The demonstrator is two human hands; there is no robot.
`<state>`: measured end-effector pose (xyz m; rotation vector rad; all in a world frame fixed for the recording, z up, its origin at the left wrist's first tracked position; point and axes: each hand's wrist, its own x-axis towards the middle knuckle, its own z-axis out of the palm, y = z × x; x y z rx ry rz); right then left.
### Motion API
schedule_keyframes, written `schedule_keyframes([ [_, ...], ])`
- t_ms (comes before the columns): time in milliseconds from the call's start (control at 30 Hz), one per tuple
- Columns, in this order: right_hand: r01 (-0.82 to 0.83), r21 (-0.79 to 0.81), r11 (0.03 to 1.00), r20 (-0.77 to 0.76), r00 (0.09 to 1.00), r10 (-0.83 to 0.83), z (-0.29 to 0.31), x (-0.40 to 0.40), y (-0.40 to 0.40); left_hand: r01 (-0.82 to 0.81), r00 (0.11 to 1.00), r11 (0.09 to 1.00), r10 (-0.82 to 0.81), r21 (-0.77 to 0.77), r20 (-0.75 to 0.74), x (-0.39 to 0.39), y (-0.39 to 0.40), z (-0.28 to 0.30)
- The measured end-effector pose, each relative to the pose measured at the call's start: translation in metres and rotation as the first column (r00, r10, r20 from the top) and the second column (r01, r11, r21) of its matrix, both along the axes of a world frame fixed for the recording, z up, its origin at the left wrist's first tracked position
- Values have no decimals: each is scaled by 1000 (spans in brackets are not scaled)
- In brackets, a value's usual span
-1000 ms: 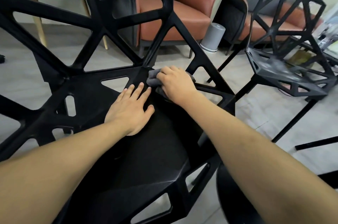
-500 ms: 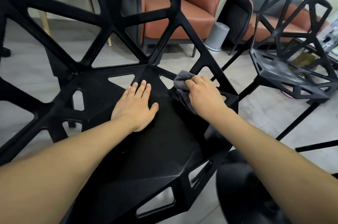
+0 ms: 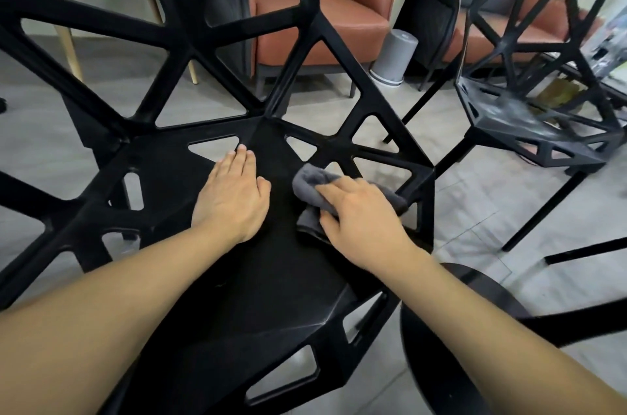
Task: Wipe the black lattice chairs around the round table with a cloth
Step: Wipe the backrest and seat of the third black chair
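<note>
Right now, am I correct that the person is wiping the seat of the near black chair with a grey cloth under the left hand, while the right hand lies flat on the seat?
Not quite: the hands are swapped. In the head view the grey cloth is under the right hand, while the left hand lies flat on the seat of the near black chair.

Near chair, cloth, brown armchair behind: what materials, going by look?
Near chair: probably moulded plastic or cast metal, matte black; faceted, seamless struts. Cloth: grey microfibre-like fabric; soft bunched folds under the right hand. Brown armchair: leather or faux leather; smooth sheen.
</note>
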<state>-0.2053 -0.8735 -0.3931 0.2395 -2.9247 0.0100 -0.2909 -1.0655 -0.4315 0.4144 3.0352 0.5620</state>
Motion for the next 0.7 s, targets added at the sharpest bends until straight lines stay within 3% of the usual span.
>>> schedule_keyframes([
  [100,-11,-14,1000,1,1000,11,0,11,11,-3,1000,1000,3,-23,2,2,1,0],
  [233,-47,79,996,-91,994,54,-10,-58,11,3,1000,999,-3,-34,2,0,4,-1],
  [400,-66,91,994,-45,997,70,-18,-93,-12,-10,1000,999,10,-32,6,-2,4,0],
  [533,-158,226,961,11,987,159,3,-123,-4,-3,1000,998,4,-70,13,0,6,1],
  [700,-118,277,954,-17,992,127,6,-151,-21,7,1000,995,-6,-95,6,1,6,2],
])
